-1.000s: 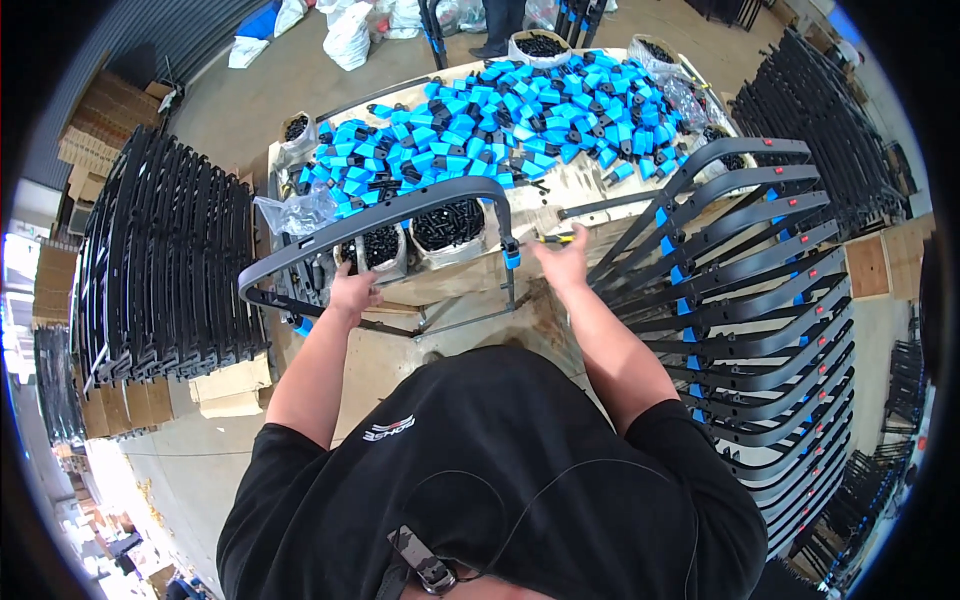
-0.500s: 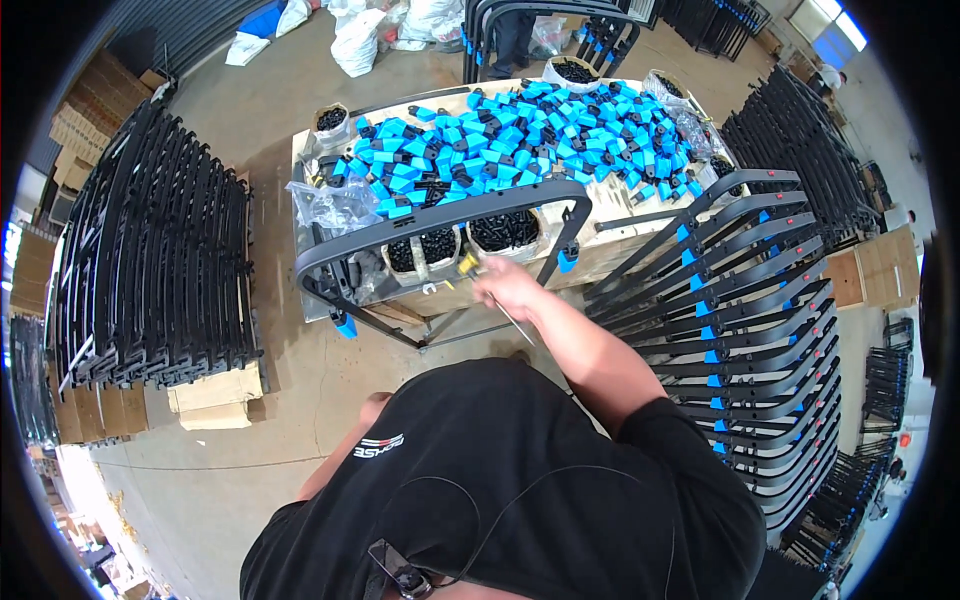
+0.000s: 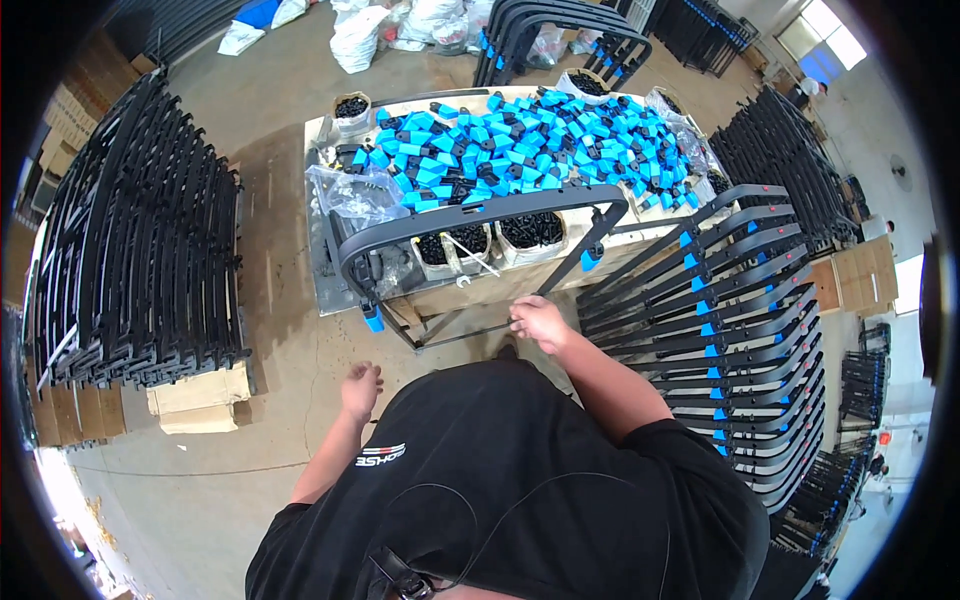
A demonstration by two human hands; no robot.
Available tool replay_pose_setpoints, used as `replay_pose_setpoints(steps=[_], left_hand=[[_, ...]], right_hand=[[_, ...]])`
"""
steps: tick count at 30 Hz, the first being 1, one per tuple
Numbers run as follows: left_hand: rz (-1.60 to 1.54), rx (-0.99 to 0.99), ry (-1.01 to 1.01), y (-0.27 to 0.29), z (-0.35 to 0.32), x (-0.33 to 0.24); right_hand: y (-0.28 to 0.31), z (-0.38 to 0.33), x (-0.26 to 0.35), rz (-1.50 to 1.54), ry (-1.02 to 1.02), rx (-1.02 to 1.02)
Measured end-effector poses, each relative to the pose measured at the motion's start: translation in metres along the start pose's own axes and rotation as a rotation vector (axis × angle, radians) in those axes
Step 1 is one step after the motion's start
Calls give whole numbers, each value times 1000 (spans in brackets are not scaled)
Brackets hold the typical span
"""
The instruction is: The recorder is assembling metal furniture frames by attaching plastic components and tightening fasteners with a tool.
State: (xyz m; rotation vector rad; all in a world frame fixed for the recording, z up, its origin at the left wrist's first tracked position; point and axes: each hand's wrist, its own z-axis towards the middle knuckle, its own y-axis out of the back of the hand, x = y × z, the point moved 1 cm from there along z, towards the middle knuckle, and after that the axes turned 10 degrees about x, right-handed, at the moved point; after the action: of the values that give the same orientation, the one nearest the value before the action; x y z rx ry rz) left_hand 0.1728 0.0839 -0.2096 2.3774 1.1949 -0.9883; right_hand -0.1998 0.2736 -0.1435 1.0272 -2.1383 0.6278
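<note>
A black curved metal frame [image 3: 550, 201] with blue feet stands against the front of the workbench. My right hand [image 3: 540, 322] hovers before the frame's lower part, its fingers loosely bent with nothing seen in them. Farther left and nearer my body, my left hand [image 3: 362, 388] hangs empty above the floor, fingers slightly curled and apart. A long thin screwdriver [image 3: 470, 254] with a yellow handle lies across the white containers of small black parts [image 3: 533, 230] at the bench's front edge. Beside it is the open end of a wrench [image 3: 463, 281].
Blue and black plastic pieces [image 3: 510, 145] are heaped on the workbench [image 3: 318, 150]. Nested black frames with blue feet [image 3: 720, 350] stand close on my right. A tall stack of black frames [image 3: 140, 240] rises at left. White sacks [image 3: 358, 38] lie beyond the bench.
My right hand has let go of the screwdriver, now lying on the containers, and drawn back toward me. My left hand has come out from beside my body into fuller view.
</note>
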Motion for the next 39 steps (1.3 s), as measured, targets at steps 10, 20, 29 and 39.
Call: replay_pose_setpoints(steps=[10, 20, 29, 39], left_hand=[[685, -302, -426, -45, 36, -110], [310, -304, -220, -75, 27, -152], [-16, -77, -64, -51, 36, -132], [-194, 165, 463, -52, -5, -205]], right_hand=[[135, 17, 43, -640, 183, -739], [163, 24, 95, -790, 89, -561], [172, 32, 73, -141, 199, -51], [151, -23, 149, -51, -373, -141]])
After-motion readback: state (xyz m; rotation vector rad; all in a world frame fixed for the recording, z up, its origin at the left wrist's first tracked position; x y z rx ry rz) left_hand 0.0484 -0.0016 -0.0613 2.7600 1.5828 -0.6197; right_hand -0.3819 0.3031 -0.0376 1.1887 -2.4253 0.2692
